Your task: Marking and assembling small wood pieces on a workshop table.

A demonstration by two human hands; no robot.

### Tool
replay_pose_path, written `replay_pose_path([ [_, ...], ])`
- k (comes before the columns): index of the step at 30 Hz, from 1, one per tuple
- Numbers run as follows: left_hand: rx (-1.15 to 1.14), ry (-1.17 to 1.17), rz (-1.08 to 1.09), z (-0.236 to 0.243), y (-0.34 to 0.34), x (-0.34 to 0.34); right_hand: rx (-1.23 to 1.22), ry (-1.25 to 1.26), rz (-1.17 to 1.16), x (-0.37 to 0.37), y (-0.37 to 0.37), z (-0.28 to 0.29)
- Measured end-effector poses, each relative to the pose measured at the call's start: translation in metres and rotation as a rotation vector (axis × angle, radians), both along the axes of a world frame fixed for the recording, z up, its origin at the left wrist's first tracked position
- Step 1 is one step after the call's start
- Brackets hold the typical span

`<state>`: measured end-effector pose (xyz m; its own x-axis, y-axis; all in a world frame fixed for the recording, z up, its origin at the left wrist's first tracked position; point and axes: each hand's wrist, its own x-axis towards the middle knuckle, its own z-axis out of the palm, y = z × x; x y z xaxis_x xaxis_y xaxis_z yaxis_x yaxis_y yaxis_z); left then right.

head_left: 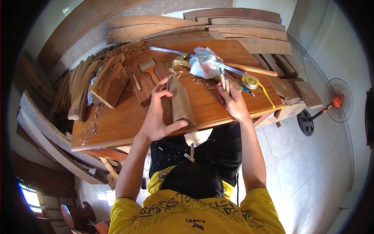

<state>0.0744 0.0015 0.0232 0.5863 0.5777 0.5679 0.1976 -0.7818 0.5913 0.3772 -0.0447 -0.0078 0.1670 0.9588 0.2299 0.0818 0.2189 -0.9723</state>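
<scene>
My left hand (154, 113) curves in a C at the left side of a tapered wooden block (181, 102). Its thumb lies at the block's near end and its bent fingertips meet the left edge. In my right hand (233, 102), at the table's near right, are what look like two slim carving chisels (223, 80), metal tips pointing away. Just beyond those tips sits a crumpled pale plastic bag (205, 64). A hammer (180, 60) lies partly behind the bag, and a yellow tape measure (250, 82) rests to the right.
Left on the wooden table (117, 130) are a wide brush (149, 67), a wood piece with a groove (109, 82) and scattered shavings. Planks (249, 35) are stacked along the back. A standing fan (337, 102) is on the tiled floor at right.
</scene>
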Motion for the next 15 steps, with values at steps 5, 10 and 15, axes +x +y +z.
replay_pose_path([
  [5,-0.475,-0.171,0.120,0.001,-0.021,-0.033,0.039,-0.051,-0.034,-0.002,-0.001,0.003],
  [10,-0.333,-0.101,0.093,-0.011,-0.039,-0.027,0.011,0.010,-0.026,-0.003,-0.004,0.004],
  [15,-0.241,0.144,0.198,-0.014,-0.052,-0.012,0.008,-0.062,-0.017,-0.003,-0.002,0.005],
])
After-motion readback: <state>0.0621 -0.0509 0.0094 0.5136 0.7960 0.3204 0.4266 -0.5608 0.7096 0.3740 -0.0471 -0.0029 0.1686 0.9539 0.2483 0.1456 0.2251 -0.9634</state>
